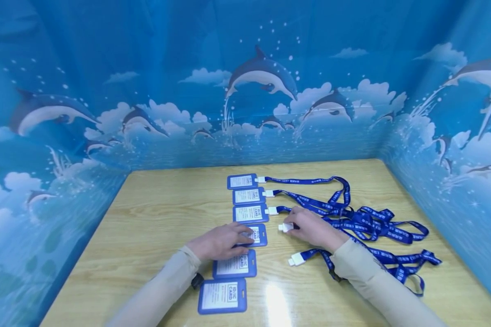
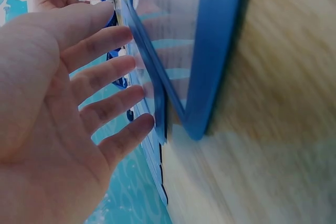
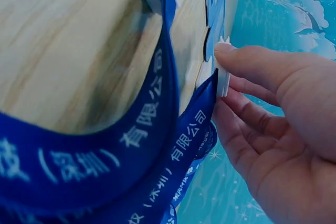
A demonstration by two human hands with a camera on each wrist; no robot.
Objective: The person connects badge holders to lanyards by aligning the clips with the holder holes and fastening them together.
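reads "id/ic card" on blue-framed badges [image 1: 222,296], "(深圳)有限公司" on blue lanyards [image 3: 191,127]. with right hand [image 1: 311,228], pinches white clip [image 1: 285,227] in narrow grip, just right of fourth badge [image 1: 262,231] from far end of column. with left hand [image 1: 221,240] spread, touches that badge.

Head cam: above, facing forward-down, covers table [image 1: 167,204] and backdrop [image 1: 180,152]. Left wrist: close-up, rolled sideways, on left hand [image 2: 63,100] and card holders [image 2: 216,51]. Right wrist: same, on right hand [image 3: 296,124] and white clip [image 3: 224,81]. Both wrist views catch parts of both hands.
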